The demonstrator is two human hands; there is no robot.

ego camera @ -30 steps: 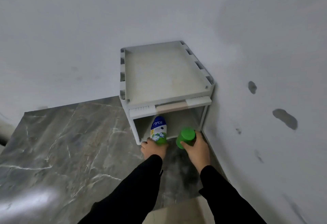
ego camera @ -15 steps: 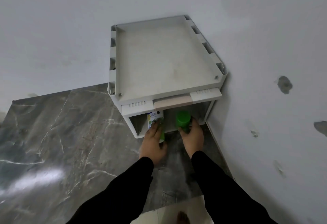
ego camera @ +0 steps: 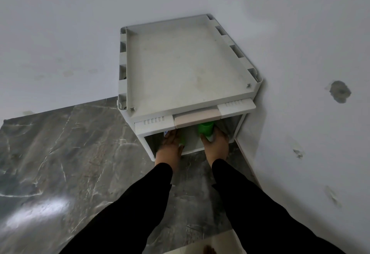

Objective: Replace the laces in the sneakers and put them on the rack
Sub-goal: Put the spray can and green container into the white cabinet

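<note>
Pale grey walls (ego camera: 60, 33) meet in a corner and fill most of the view, the right-hand one carrying a dark chipped patch (ego camera: 339, 91) and a few smaller scuffs below it. Beneath them lies a grey marbled floor (ego camera: 60, 163) with white veins and a bright glare spot at the left. The rack (ego camera: 180, 63), a low off-white plastic unit, stands on this floor pushed into the corner, its back and right side close against the walls. Its top tray is a bare, slightly stained surface with a raised slotted rim, and a pale pink strip (ego camera: 197, 118) sits in the middle of its front edge, above an open lower compartment. Two arms in black sleeves (ego camera: 130, 213) reach from the bottom of the view towards that opening. The left hand (ego camera: 169, 147) is inside the left part of the compartment, fingers and thumb wrapped around a bottle (ego camera: 182, 139) (only a sliver of green and a scrap of white label show past the hand). The right hand (ego camera: 217, 145) is just beside it to the right, fingers and thumb curled round a green container (ego camera: 205, 129), whose top is tucked under the pink strip.
</note>
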